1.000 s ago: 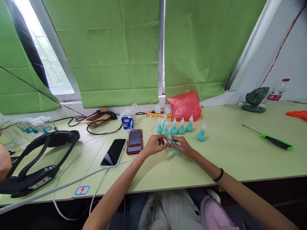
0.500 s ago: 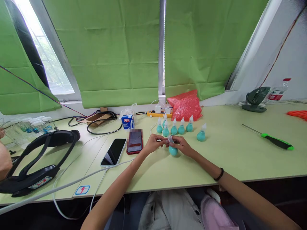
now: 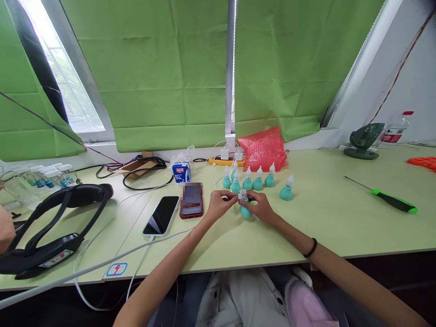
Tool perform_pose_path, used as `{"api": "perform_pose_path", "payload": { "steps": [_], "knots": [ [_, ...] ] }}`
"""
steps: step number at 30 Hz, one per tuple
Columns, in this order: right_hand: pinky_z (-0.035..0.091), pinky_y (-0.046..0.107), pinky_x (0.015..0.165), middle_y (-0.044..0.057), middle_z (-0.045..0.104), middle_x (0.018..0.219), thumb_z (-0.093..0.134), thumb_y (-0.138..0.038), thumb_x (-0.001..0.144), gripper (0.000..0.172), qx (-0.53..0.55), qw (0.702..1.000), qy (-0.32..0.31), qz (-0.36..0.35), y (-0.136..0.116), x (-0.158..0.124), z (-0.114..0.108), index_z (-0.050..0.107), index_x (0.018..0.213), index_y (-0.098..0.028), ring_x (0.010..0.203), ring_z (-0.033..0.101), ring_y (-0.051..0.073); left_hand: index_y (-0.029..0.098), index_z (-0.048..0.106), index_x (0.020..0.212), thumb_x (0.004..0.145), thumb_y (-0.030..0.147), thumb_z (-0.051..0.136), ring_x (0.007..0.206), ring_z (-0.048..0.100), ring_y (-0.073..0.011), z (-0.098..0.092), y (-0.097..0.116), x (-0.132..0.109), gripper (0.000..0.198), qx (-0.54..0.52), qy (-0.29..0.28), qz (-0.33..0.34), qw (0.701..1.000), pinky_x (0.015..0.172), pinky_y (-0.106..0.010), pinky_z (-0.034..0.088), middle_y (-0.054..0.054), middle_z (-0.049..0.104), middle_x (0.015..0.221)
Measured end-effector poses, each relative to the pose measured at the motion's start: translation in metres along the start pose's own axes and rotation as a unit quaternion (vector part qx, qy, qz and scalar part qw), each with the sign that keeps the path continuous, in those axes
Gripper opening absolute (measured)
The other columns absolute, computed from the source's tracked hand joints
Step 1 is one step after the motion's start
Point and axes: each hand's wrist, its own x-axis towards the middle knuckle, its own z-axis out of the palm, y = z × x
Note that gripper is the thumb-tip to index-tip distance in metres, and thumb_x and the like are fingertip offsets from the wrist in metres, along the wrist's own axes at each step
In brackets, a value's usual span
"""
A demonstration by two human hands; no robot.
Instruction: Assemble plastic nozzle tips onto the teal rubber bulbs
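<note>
A teal bulb with a clear white nozzle (image 3: 245, 208) stands upright on the green table (image 3: 327, 227) between my two hands. My left hand (image 3: 220, 204) pinches the nozzle from the left. My right hand (image 3: 260, 205) grips it from the right, fingers curled round the bulb's top. Just behind stand several more teal bulbs with white tips (image 3: 248, 180), and one stands apart to the right (image 3: 286, 190).
Two phones, a red one (image 3: 191, 200) and a pale one (image 3: 161, 215), lie to the left with white cables. A black headset (image 3: 51, 222), a small carton (image 3: 181, 172), a red bubble-wrap bag (image 3: 264, 149), a green screwdriver (image 3: 384, 196) and a small fan (image 3: 364, 141) are around. Another person's skin shows at the far left edge.
The bulb went from lying tilted in my hands to standing upright on the table. Both hands shifted slightly away from me and stay closed on its top.
</note>
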Motion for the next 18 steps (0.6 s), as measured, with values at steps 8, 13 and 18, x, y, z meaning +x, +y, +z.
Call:
{"api": "perform_pose_path", "payload": {
  "steps": [8,13,18],
  "knots": [
    [0.04,0.024,0.055,0.001,0.056,0.061,0.056,-0.032,0.069,0.019,-0.007,1.0,-0.006,-0.009,-0.0031,-0.0004,-0.0025,0.059,0.075,-0.014,0.055,0.049,0.012,0.011,0.067,0.065,0.062,0.02,0.059,0.051,0.05,-0.0096,-0.0038,0.0038,0.0017,0.013,-0.022,-0.043,-0.01,0.999,0.044,-0.018,0.037,-0.003,0.061,0.055],
    [0.041,0.025,0.058,0.001,0.058,0.063,0.058,-0.031,0.067,0.018,0.033,0.999,-0.016,0.002,-0.0045,-0.0005,-0.0032,0.06,0.074,-0.015,0.058,0.051,0.013,0.011,0.065,0.065,0.061,0.021,0.059,0.049,0.047,-0.0075,-0.0034,-0.0016,0.0033,0.013,-0.044,-0.063,-0.011,0.997,0.043,-0.017,0.036,0.0,0.056,0.053],
    [0.044,0.026,0.056,0.002,0.059,0.063,0.056,-0.031,0.068,0.018,0.127,0.991,-0.039,0.033,-0.0097,0.0008,-0.0028,0.058,0.074,-0.015,0.058,0.055,0.015,0.009,0.059,0.066,0.066,0.03,0.054,0.047,0.047,-0.0078,-0.0037,-0.0043,0.006,0.022,-0.078,-0.117,-0.015,0.99,0.046,-0.021,0.04,-0.001,0.053,0.053]
  ]
}}
